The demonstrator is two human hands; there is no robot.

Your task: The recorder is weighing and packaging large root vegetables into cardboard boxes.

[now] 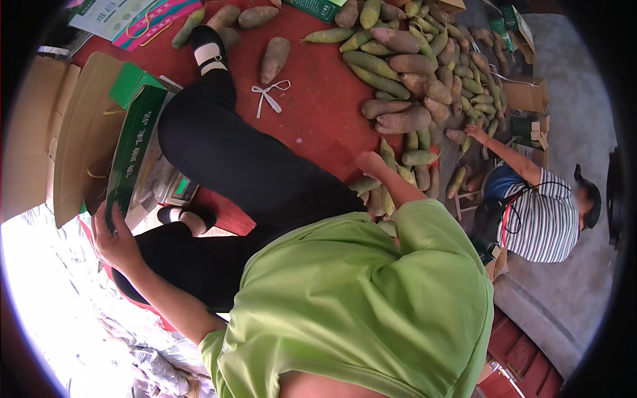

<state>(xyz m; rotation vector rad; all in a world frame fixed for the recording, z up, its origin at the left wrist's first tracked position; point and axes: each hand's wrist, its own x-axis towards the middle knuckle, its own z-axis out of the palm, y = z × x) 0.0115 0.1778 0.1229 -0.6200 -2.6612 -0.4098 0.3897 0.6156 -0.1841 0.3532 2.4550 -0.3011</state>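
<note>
My left hand (118, 242) grips the lower corner of an open green and brown cardboard box (138, 142), thumb on the near side of its wall. What lies in the box is mostly hidden by its flaps. On the right, my right hand (371, 164) reaches out over the edge of a large heap of long root vegetables, some green, some purplish brown. It is nearest a green root (387, 152) that looks like a radish. The fingers are smeared by motion, so whether they hold anything does not show.
A scale (178, 188) with a lit green display stands beside the box. Loose purplish roots (275, 61) and a tied white string (269, 97) lie on the red floor covering (308, 99). Across the heap, a person in a striped shirt (547, 215) reaches toward it. Cartons (526, 95) stand behind.
</note>
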